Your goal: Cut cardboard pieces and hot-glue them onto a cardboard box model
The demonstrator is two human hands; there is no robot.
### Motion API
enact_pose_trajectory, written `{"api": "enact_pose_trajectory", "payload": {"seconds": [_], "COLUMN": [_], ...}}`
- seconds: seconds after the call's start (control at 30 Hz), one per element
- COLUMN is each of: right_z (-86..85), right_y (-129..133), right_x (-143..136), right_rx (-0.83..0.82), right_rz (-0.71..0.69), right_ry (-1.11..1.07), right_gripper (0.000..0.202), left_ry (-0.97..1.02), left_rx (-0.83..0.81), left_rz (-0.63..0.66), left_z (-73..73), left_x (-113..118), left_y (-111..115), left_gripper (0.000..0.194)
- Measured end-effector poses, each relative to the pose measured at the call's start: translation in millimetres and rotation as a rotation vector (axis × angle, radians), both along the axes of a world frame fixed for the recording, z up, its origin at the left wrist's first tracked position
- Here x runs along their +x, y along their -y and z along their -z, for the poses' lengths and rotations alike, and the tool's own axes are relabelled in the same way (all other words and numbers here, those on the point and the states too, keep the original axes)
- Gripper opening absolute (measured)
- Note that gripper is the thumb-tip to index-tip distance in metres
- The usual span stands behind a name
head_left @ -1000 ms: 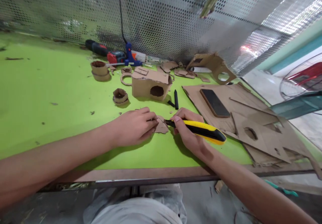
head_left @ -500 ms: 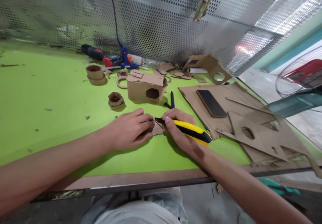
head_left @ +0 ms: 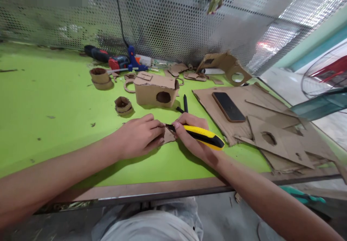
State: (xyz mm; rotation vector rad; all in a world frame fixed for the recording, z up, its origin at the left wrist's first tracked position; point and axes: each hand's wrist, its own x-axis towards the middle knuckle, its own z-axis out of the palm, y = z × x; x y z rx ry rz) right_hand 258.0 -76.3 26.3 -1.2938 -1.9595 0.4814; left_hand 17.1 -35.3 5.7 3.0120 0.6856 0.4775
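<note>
My right hand [head_left: 191, 130] is closed around a yellow and black utility knife [head_left: 204, 135], its blade end pointing left at a small cardboard piece [head_left: 169, 137]. Curled fingers of my left hand [head_left: 145, 134] pinch that piece against the green table, covering much of it. Behind my hands stands a cardboard box [head_left: 154, 91] with a round hole in its front. A small cardboard ring [head_left: 123, 105] rests to the left of the box. A black pen [head_left: 185, 103] lies just beyond my right hand.
At right, a phone [head_left: 228, 106] lies on large cardboard sheets [head_left: 208, 103]. Toward the back are a blue glue gun [head_left: 132, 58], a power tool [head_left: 118, 63], stacked cardboard rings [head_left: 101, 78] and a cut cardboard piece [head_left: 225, 65]. A perforated metal screen [head_left: 168, 20] closes off the back.
The knife has shifted slightly left along the cardboard piece, still in my right hand. My left hand keeps its hold. The whole view has moved a little.
</note>
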Motion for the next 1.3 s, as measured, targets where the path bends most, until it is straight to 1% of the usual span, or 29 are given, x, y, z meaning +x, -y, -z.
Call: {"api": "enact_pose_trajectory", "payload": {"seconds": [0.13, 0.23, 0.37, 0.47, 0.53, 0.6, 0.73, 0.83, 0.9, 1.03, 1.23, 1.3], "right_z": [5.2, 9.4, 8.2, 6.0, 5.5, 5.8, 6.3, 3.1, -0.5, -4.4, 3.1, 3.9], "right_y": [2.7, 4.8, 6.0, 4.2, 2.3, 0.4, -1.6, -1.7, -1.6, -1.0, 3.8, 4.2], "right_x": [3.2, 4.7, 8.1, 10.7, 11.3, 11.1, 10.1, 10.0, 10.6, 13.1, 16.0, 16.6], "right_rx": [0.131, 0.174, 0.143, 0.162, 0.138, 0.092, 0.061, 0.017, -0.001, 0.011, 0.070, 0.071], "right_rz": [-0.071, -0.095, -0.108, -0.106, -0.103, -0.130, -0.181, -0.165, -0.134, -0.091, -0.149, -0.143], "right_ry": [0.023, 0.016, -0.031, -0.100, -0.100, -0.090, -0.130, -0.121, -0.066, 0.028, -0.020, -0.039], "right_gripper": [0.030, 0.030, 0.027, 0.023, 0.022, 0.022, 0.021, 0.021, 0.022, 0.031, 0.027, 0.028], "left_ry": [-0.038, -0.030, -0.002, 0.024, 0.039, 0.049, 0.065, 0.073, 0.060, 0.015, 0.010, 0.019], "left_rx": [0.023, 0.024, 0.016, -0.003, -0.015, -0.015, -0.010, -0.025, -0.029, -0.012, 0.002, -0.003], "left_rz": [-0.012, -0.019, -0.016, 0.001, 0.004, 0.004, 0.007, 0.011, 0.006, -0.022, -0.027, -0.016], "left_z": [0.6, 1.5, 1.5, 1.6, 1.9, 2.2, 2.4, 2.4, 2.6, 3.3, 3.7, 3.5], "left_x": [0.7, 0.7, -0.5, -1.5, -1.8, -2.0, -1.8, -1.7, -1.6, -1.2, -1.5, -1.8], "left_y": [2.6, 4.2, 4.4, 4.0, 3.6, 3.2, 2.3, 2.2, 2.5, 2.9, 3.9, 3.7], "left_gripper": [0.040, 0.041, 0.038, 0.036, 0.035, 0.035, 0.033, 0.034, 0.035, 0.034, 0.035, 0.036]}}
